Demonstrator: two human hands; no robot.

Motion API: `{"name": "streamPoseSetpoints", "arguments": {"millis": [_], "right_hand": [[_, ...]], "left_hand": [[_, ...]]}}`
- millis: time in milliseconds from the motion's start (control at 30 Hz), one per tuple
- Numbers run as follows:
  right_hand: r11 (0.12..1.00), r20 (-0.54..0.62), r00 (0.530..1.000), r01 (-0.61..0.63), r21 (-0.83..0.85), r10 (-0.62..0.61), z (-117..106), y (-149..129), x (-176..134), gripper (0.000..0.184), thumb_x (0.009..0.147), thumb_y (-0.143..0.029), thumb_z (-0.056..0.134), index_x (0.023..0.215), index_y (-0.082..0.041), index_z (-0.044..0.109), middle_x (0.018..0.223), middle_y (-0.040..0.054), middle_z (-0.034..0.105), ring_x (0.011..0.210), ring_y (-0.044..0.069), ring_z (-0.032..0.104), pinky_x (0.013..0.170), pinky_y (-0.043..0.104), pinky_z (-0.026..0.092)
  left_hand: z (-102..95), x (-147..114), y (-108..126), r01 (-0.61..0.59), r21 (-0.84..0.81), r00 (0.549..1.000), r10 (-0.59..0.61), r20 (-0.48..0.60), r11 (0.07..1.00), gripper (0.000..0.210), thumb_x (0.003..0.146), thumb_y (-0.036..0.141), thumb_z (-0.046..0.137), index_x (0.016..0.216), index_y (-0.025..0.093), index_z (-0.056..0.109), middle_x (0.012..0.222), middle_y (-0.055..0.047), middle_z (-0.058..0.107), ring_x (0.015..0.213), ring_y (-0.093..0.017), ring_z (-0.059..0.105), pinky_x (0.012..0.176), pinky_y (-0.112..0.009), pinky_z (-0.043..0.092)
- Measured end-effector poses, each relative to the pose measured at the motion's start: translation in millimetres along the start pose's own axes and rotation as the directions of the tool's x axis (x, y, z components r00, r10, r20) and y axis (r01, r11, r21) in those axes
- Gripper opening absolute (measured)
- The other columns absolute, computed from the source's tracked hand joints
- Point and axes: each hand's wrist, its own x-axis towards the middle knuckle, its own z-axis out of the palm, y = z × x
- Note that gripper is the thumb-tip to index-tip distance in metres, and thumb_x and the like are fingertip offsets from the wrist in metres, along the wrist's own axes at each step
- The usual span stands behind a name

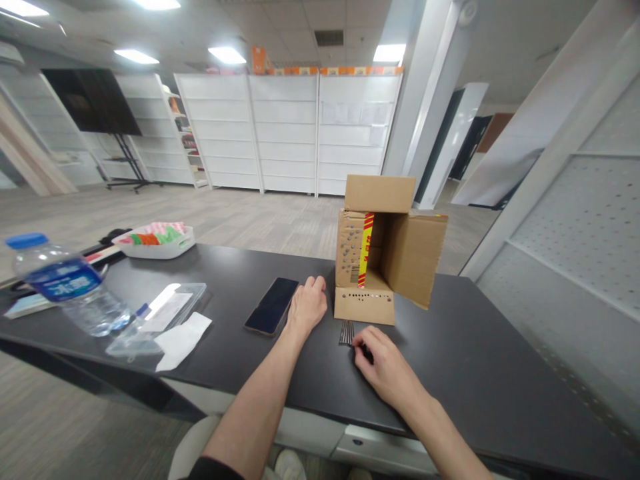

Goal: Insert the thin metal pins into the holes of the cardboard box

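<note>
- Grip of the right hand (383, 363) curled beside the thin metal rods (346, 332), in front of the cardboard box (413, 257); whether it pinched 1, I could not tell.
- Left hand (309, 305) bent left of the box, its hold unclear.
- Lining up the rods looked mostly done; what remained did not show.
- Yellow-red tape (366, 250) and a barcode (355, 274) marked the box; far left of it, a bottle (95, 310) wore a blue label (64, 279), lettering illegible.

The box (417, 257) is matt cardboard, and the thin rods (345, 332) look like shiny metal. The tabletop (480, 360) is smooth and low-sheen; the phone (273, 307) has a glossy screen, the bottle (75, 293) clear plastic.
</note>
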Motion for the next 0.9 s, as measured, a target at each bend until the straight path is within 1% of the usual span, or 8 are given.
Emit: {"name": "streamPoseSetpoints", "arguments": {"millis": [200,433,667,767,900], "right_hand": [[1.000,0.012,1.000,-0.020,-0.005,0.020,-1.9,-2.9,0.3,0.017,0.089,-0.007,0.048,0.090,-0.022,0.055,0.092,0.0032,0.062,0.084,0.020,0.059,0.077,0.031,0.048],[1.000,-0.015,1.000,-0.014,-0.001,0.014,-4.6,-6.6,1.2,0.016,0.089,-0.008,0.049,0.089,-0.022,0.057,0.091,0.0037,0.064,0.083,0.020,0.060,0.076,0.031,0.048],[0.998,-0.014,0.998,-0.064,0.028,0.064,-11.9,-6.2,6.6,0.012,0.092,-0.015,0.047,0.093,-0.022,0.057,0.095,0.0047,0.064,0.088,0.020,0.062,0.079,0.032,0.048],[0.993,-0.065,0.991,-0.116,-0.002,0.115,-15.3,2.9,14.6,0.012,0.091,-0.018,0.046,0.094,-0.022,0.057,0.094,0.0055,0.065,0.085,0.021,0.062,0.078,0.033,0.047],[0.983,-0.186,0.967,-0.181,-0.016,0.175,-20.6,21.2,31.1,0.012,0.089,-0.022,0.047,0.093,-0.021,0.059,0.092,0.0062,0.066,0.081,0.021,0.063,0.076,0.034,0.047]], "left_hand": [[-2.2,-0.3,1.8,0.007,-0.007,1.000,-0.007,0.014,1.000,0.020,0.094,0.015,0.042,0.105,0.024,0.056,0.106,-0.005,0.061,0.090,-0.019,0.063,0.083,-0.032,0.045],[-1.7,0.3,1.2,0.013,-0.014,1.000,-0.013,0.019,1.000,0.019,0.094,0.015,0.043,0.104,0.024,0.055,0.106,-0.005,0.061,0.092,-0.019,0.063,0.084,-0.032,0.045],[-0.6,0.6,0.8,0.000,-0.012,1.000,0.000,0.009,1.000,0.019,0.094,0.014,0.043,0.104,0.024,0.056,0.106,-0.006,0.061,0.094,-0.019,0.063,0.086,-0.031,0.045],[-0.9,0.4,0.7,-0.007,-0.013,1.000,0.007,0.004,1.000,0.019,0.094,0.015,0.042,0.104,0.023,0.056,0.106,-0.006,0.061,0.093,-0.019,0.063,0.086,-0.032,0.045],[-1.1,0.1,0.2,-0.004,-0.009,1.000,0.004,0.014,1.000,0.019,0.094,0.015,0.042,0.104,0.024,0.055,0.106,-0.006,0.061,0.092,-0.019,0.063,0.085,-0.031,0.045]]}}
